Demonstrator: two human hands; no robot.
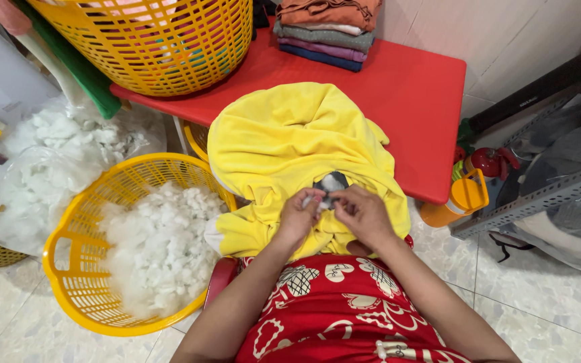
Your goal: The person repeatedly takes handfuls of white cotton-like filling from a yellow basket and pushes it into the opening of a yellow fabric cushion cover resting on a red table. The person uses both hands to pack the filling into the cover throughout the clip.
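While close together, hands (298, 216) (364, 214) on yellow cover (290, 134).

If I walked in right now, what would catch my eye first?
Probably the big yellow plush cover bunched at the red table's near edge, with the left hand and right hand pinching white stuffing at its opening. To the left, a yellow basket on the floor holds a heap of white stuffing.

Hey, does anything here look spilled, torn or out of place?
Nothing looks spilled. The soft yellow fabric cover has a small open gap where both hands, left and right, pinch it; white fluffy stuffing stays inside the yellow plastic basket.
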